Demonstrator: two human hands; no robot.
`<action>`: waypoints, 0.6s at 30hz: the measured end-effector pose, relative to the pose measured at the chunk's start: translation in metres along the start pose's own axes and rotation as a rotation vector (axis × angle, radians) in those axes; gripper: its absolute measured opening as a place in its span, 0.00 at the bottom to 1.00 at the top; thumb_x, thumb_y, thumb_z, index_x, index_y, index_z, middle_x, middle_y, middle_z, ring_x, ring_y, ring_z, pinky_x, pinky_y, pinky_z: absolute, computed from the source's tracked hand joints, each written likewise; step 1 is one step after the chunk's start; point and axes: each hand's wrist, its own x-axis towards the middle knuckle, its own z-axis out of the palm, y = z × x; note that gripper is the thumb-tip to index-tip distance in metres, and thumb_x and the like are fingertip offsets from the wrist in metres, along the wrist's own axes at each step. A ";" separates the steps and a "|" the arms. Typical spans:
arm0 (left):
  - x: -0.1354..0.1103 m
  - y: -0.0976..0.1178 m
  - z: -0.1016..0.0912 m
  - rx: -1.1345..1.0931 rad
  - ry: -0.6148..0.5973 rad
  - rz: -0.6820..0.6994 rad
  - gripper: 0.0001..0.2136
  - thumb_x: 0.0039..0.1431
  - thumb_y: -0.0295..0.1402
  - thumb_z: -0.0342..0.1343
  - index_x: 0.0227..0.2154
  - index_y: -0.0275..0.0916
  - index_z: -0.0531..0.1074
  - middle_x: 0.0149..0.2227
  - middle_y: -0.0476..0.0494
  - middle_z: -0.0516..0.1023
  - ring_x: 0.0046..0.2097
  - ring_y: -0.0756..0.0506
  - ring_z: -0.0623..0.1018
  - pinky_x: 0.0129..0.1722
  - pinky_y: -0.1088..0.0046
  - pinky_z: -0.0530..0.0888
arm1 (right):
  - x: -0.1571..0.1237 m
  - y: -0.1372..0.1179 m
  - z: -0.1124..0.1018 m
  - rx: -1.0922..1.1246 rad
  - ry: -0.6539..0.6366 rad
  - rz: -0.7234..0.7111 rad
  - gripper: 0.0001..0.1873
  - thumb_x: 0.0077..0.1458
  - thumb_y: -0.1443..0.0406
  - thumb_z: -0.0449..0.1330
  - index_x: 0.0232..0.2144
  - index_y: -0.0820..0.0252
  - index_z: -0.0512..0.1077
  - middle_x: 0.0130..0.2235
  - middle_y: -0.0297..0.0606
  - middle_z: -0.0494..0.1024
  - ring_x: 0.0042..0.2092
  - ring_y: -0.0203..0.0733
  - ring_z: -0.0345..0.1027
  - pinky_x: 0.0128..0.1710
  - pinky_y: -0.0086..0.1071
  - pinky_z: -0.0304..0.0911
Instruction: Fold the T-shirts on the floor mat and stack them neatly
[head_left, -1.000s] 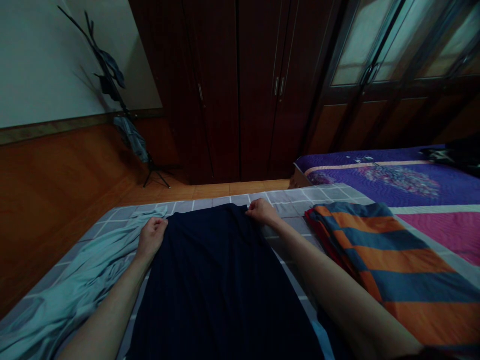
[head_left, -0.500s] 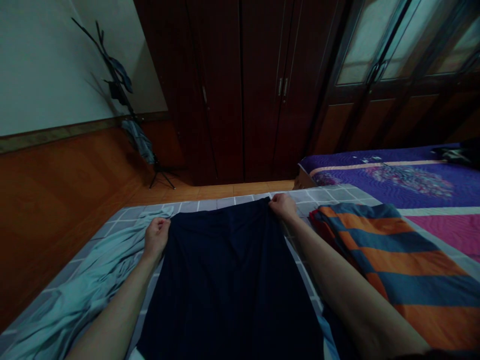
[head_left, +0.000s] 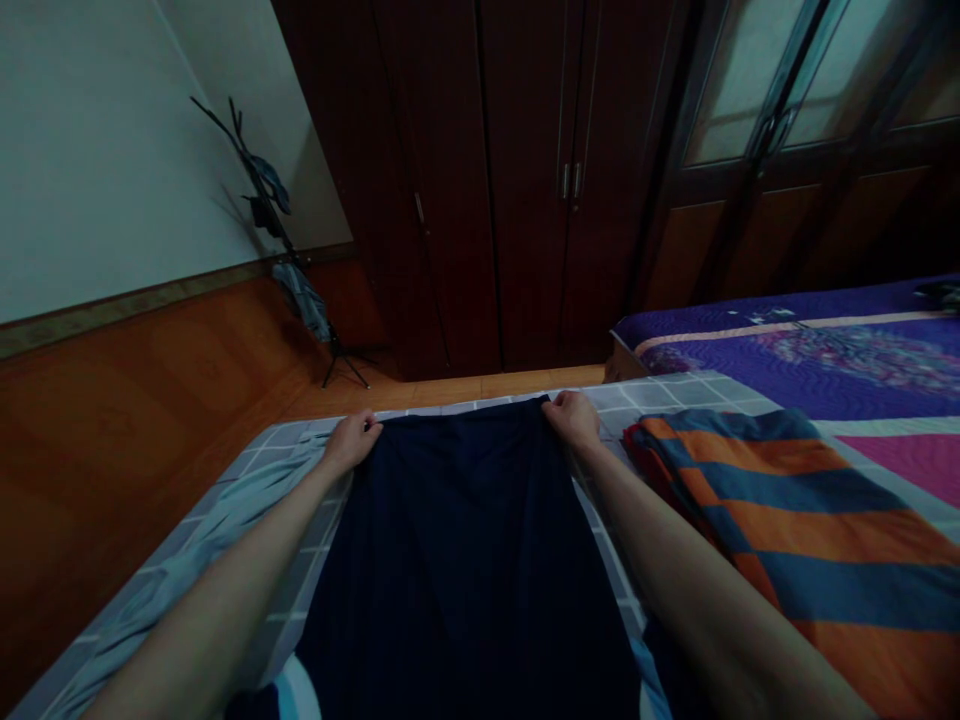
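Navy cloth stretches between the person's two hands: a garment (head_left: 465,540) whose exact kind I cannot tell from where I stand. The left hand (head_left: 352,442) pinches one far corner between thumb and fingers, and the right hand (head_left: 575,420) pinches the other, so the top edge runs nearly straight from grip to grip. From there the garment spreads back toward the person, over the grey bedsheet (head_left: 679,390) with its white grid lines. Nearer the person than either grip, light blue and white bands (head_left: 296,685) show at its lower sides.

Just outside the left grip, a pale green cloth (head_left: 217,530) lies rumpled, partly behind the forearm. To the right of the right grip sits a folded orange-and-blue blanket (head_left: 795,500), with red fabric (head_left: 641,450) at its near-grip edge. Farther out that way is a purple bedspread (head_left: 712,350). Straight beyond both hands stands a dark wooden wardrobe (head_left: 450,250); beyond the left one, a black coat stand (head_left: 247,160).
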 end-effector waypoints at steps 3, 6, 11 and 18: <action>0.020 0.001 -0.007 0.032 0.090 -0.050 0.07 0.49 0.37 0.51 0.24 0.40 0.69 0.28 0.46 0.76 0.36 0.43 0.75 0.36 0.71 0.68 | 0.001 0.003 -0.002 0.002 0.021 0.009 0.14 0.52 0.60 0.54 0.35 0.60 0.76 0.38 0.48 0.78 0.43 0.50 0.72 0.36 0.34 0.63; 0.031 -0.002 -0.001 0.039 0.127 -0.096 0.08 0.49 0.38 0.51 0.24 0.39 0.71 0.29 0.45 0.77 0.36 0.43 0.76 0.34 0.72 0.68 | 0.003 0.005 -0.002 -0.002 0.021 0.004 0.14 0.52 0.61 0.54 0.35 0.59 0.76 0.38 0.47 0.78 0.43 0.50 0.72 0.37 0.34 0.63; 0.030 -0.011 0.022 0.054 0.135 -0.171 0.08 0.50 0.37 0.51 0.26 0.38 0.72 0.29 0.45 0.78 0.33 0.45 0.76 0.30 0.73 0.68 | 0.004 0.006 -0.001 -0.013 0.003 -0.005 0.12 0.52 0.62 0.54 0.34 0.58 0.77 0.38 0.46 0.78 0.43 0.50 0.72 0.38 0.34 0.63; 0.030 -0.013 0.021 0.172 0.087 -0.165 0.08 0.50 0.33 0.49 0.24 0.39 0.72 0.26 0.41 0.77 0.32 0.40 0.76 0.29 0.69 0.67 | 0.005 0.003 -0.004 -0.018 -0.002 0.020 0.15 0.54 0.61 0.53 0.40 0.59 0.75 0.41 0.48 0.78 0.45 0.50 0.71 0.40 0.35 0.63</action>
